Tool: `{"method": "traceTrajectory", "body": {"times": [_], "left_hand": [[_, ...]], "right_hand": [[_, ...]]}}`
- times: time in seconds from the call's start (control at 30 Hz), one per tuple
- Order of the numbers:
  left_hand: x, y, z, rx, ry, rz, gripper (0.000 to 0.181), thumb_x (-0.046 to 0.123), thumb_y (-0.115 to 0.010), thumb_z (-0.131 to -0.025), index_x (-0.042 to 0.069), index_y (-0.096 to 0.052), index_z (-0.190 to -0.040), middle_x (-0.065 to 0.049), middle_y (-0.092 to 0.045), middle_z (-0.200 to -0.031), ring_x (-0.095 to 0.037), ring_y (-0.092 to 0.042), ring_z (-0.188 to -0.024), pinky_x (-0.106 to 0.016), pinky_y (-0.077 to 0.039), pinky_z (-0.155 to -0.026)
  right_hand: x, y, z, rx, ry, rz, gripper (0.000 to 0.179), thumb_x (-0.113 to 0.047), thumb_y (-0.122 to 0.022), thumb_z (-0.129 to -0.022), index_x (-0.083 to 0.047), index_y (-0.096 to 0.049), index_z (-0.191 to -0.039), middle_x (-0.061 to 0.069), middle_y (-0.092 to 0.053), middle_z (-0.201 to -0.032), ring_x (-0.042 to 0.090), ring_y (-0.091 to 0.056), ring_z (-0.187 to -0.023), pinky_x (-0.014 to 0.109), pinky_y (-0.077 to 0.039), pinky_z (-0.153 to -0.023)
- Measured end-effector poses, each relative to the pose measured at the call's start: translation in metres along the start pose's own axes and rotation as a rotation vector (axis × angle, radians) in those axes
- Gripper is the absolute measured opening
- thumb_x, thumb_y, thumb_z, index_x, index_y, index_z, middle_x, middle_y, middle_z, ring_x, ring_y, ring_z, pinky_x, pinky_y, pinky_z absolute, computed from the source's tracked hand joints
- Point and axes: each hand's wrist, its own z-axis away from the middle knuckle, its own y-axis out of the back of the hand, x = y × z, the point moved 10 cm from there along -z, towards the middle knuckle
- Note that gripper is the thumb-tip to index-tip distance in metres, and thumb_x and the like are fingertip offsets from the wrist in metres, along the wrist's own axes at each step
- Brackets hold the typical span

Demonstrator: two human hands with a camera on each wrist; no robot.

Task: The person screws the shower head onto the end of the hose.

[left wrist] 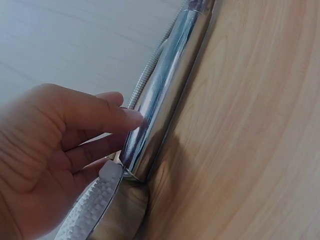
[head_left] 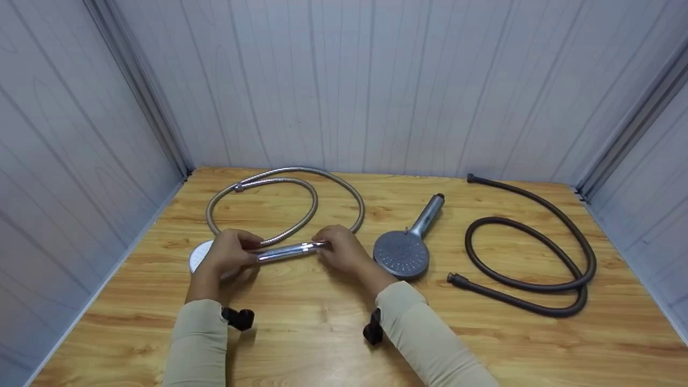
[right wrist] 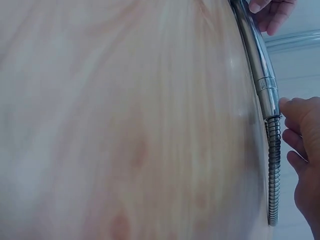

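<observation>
My left hand (head_left: 227,251) grips a chrome shower head (head_left: 285,252) where its handle meets the round white face, which my hand partly covers. In the left wrist view, thumb and fingers pinch the lower handle (left wrist: 162,85), lying low over the wood. My right hand (head_left: 344,250) pinches the handle's other end, at the silver hose's connector (right wrist: 269,102). Connector and handle sit in line, end to end, in the right wrist view. From there the ribbed silver hose (head_left: 361,207) loops behind both hands, its other end lying at the back left.
A second, greyer shower head (head_left: 401,253) lies face up right of my right hand, handle pointing back. Farther right is a coiled dark hose (head_left: 590,258) with fittings at both ends. Pale panel walls (head_left: 344,86) enclose the wooden table (head_left: 312,344) at back and sides.
</observation>
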Motion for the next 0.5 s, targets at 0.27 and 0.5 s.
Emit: {"method": "traceTrajectory", "body": {"times": [0.27, 0.5], "left_hand": [[0.001, 0.004, 0.001, 0.054, -0.001, 0.034, 0.038, 0.0, -0.072, -0.082, -0.004, -0.064, -0.119, -0.019, -0.064, -0.116, -0.033, -0.059, -0.11, -0.047, -0.044, -0.096], [0.005, 0.008, 0.004, 0.079, -0.024, 0.027, 0.039, 0.001, -0.073, -0.081, -0.003, -0.062, -0.118, -0.021, -0.061, -0.117, -0.033, -0.059, -0.107, -0.047, -0.045, -0.093]], "right_hand": [[-0.002, 0.009, 0.008, 0.061, 0.002, -0.032, 0.02, -0.007, -0.07, -0.088, -0.002, -0.071, -0.108, 0.008, -0.066, -0.107, 0.024, -0.058, -0.105, 0.034, -0.045, -0.094], [-0.001, 0.015, 0.016, 0.098, -0.019, -0.069, 0.022, -0.009, -0.072, -0.087, -0.004, -0.071, -0.108, 0.007, -0.064, -0.105, 0.022, -0.058, -0.101, 0.034, -0.047, -0.089]]}}
